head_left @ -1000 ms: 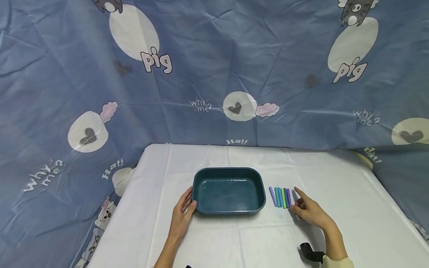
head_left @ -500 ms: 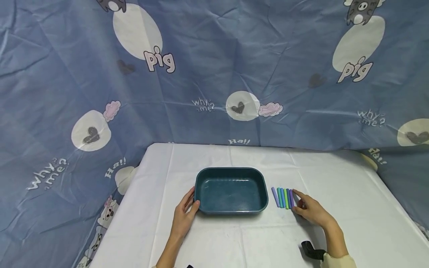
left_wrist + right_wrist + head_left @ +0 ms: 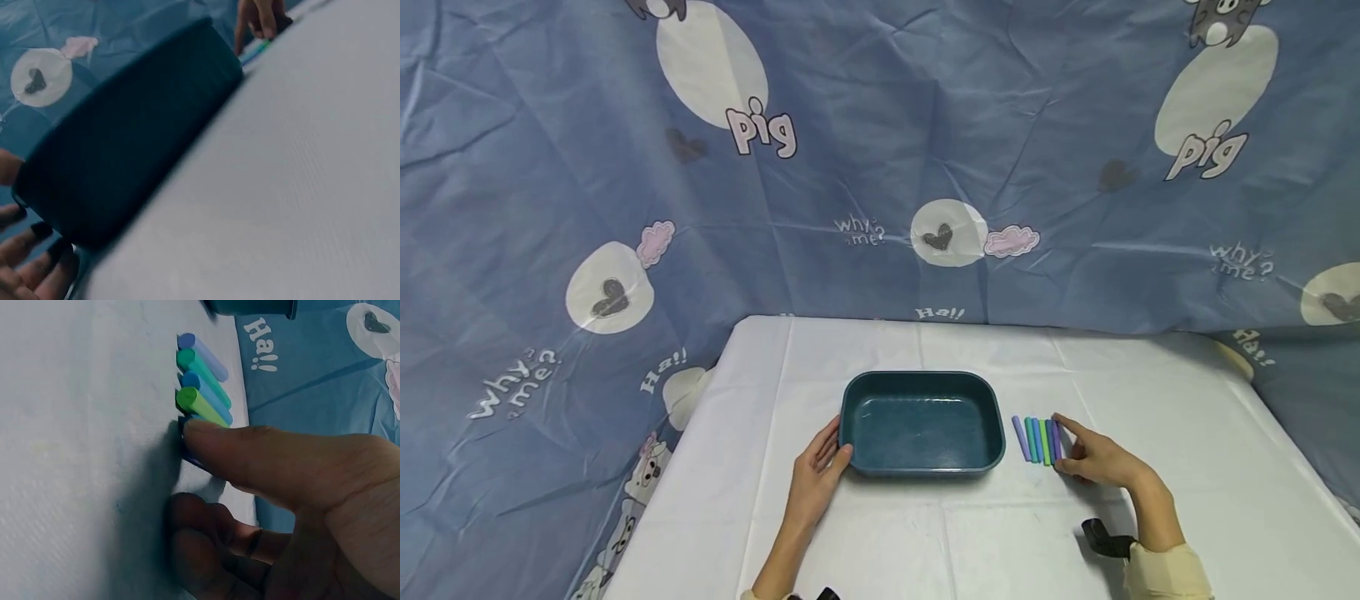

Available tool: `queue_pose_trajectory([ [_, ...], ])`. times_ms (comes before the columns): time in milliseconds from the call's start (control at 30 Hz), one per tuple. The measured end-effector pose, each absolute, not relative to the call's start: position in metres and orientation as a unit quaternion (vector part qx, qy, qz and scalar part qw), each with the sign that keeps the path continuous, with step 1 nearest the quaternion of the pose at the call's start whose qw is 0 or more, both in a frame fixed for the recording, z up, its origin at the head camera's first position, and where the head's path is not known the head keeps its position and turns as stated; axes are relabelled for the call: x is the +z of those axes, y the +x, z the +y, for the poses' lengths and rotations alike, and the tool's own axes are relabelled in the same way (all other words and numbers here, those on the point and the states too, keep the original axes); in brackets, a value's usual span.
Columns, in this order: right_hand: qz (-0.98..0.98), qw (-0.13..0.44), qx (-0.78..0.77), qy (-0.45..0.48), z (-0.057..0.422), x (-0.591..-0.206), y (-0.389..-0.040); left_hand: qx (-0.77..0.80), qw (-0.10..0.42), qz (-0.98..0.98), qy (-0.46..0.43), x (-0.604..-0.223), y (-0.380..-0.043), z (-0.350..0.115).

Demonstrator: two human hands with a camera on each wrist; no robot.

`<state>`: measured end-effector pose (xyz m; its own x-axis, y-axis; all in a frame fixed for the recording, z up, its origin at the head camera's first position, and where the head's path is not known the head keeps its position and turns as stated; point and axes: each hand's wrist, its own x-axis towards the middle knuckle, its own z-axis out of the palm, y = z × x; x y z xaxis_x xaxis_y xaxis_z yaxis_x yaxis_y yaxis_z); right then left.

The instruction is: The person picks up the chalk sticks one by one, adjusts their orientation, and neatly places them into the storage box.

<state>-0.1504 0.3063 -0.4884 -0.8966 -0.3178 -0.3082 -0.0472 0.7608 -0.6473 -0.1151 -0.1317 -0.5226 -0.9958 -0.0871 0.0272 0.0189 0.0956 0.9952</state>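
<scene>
A dark teal rectangular tray (image 3: 921, 472) stands on the white table. My left hand (image 3: 814, 485) holds its left end, the thumb at the near corner of the rim and the fingers along the outer wall. To the tray's right, several coloured chalk sticks (image 3: 1037, 440) lie in a row: lilac, green, blue, lime, dark blue and purple. My right hand (image 3: 1097, 458) pinches the purple chalk stick (image 3: 1057, 442) at the row's right end, index fingertip at its far end and thumb at its near end. In the right wrist view the thumb (image 3: 250, 450) hides most of that stick.
A white cloth (image 3: 895, 542) covers the table, which runs back to a blue printed curtain (image 3: 820, 275). A black wrist-camera mount (image 3: 1105, 540) juts out from the right wrist, near the cloth.
My right hand has moved left, its index finger and thumb coming in from beside the row onto the purple chalk stick. The left hand stays on the tray; the head view has shifted slightly.
</scene>
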Motion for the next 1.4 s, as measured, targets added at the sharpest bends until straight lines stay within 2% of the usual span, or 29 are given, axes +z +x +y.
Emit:
queue_pose_trajectory([
  [167, 0.915, 0.197, -0.340, -0.092, 0.307, -0.491, -0.150, -0.705, 0.046, -0.706, 0.060, -0.518, -0.113, -0.129],
  [500, 0.929, 0.041, -0.359, -0.084, 0.293, -0.505, -0.141, -0.697, 0.081, -0.709, 0.071, -0.512, -0.114, -0.127],
  [833, 0.908, -0.036, -0.414, -0.057, 0.286, -0.515, -0.136, -0.696, 0.069, -0.711, 0.069, -0.511, -0.113, -0.130],
  [1033, 0.881, -0.049, -0.467, -0.051, 0.282, -0.512, -0.137, -0.711, 0.066, -0.697, 0.064, -0.510, -0.112, -0.130],
  [1400, 0.836, -0.029, -0.546, -0.053, 0.267, -0.502, -0.145, -0.759, 0.041, -0.647, 0.067, -0.511, -0.112, -0.130],
])
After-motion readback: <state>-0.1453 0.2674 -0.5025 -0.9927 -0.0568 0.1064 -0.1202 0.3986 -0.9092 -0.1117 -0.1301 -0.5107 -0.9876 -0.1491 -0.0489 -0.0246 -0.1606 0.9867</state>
